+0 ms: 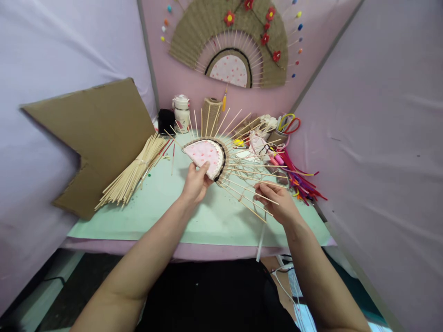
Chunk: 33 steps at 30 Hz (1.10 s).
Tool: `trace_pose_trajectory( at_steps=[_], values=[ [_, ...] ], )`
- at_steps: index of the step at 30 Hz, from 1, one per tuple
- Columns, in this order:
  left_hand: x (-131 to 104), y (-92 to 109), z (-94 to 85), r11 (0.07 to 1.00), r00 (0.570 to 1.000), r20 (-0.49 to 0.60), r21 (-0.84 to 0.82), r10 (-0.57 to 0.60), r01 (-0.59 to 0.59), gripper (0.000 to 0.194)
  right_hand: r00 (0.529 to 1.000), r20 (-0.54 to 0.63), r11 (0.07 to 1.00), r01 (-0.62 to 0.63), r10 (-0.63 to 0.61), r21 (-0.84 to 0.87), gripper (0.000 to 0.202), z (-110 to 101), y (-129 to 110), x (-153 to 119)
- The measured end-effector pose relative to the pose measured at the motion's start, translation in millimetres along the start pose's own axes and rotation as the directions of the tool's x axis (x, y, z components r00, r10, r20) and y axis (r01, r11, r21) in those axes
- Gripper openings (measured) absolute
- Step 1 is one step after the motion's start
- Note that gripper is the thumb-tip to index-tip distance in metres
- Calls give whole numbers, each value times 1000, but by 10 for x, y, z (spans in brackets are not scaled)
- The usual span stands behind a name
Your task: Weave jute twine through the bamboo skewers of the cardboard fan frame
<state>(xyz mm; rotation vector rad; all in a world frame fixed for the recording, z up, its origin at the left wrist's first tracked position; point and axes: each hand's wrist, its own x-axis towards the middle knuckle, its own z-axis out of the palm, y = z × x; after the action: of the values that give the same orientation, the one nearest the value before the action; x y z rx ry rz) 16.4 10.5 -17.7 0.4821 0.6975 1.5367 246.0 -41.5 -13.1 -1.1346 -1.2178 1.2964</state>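
My left hand (pixel 196 183) grips a half-round fan base (pixel 207 154) by its straight lower edge, thumb on top. The base has pink spotted cloth, a pale trim and a black braided border. Thin wooden sticks (pixel 238 184) radiate from its curved edge. At the lower right sticks, my right hand (pixel 273 198) is closed in a pinch on thin twine (pixel 254 173), which runs loosely among the sticks. Part of the pinch is hidden behind the fingers and sticks.
A bundle of sticks (pixel 134 170) lies left, beside cut cardboard (pixel 90 138). At the back stand a white bottle (pixel 181 113) and a twine spool (pixel 211 115). Scissors (pixel 290 123) and fuzzy pipe cleaners (pixel 304 180) are right. A finished fan (pixel 194 41) hangs on the pink wall.
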Motion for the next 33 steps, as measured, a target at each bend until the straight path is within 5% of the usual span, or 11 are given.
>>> trace_pose_trajectory(
  at_steps=[33],
  values=[
    [0,1,-24,995,997,39,75,66,-69,46,996,85,999,-25,21,42,29,55,20,-33]
  ],
)
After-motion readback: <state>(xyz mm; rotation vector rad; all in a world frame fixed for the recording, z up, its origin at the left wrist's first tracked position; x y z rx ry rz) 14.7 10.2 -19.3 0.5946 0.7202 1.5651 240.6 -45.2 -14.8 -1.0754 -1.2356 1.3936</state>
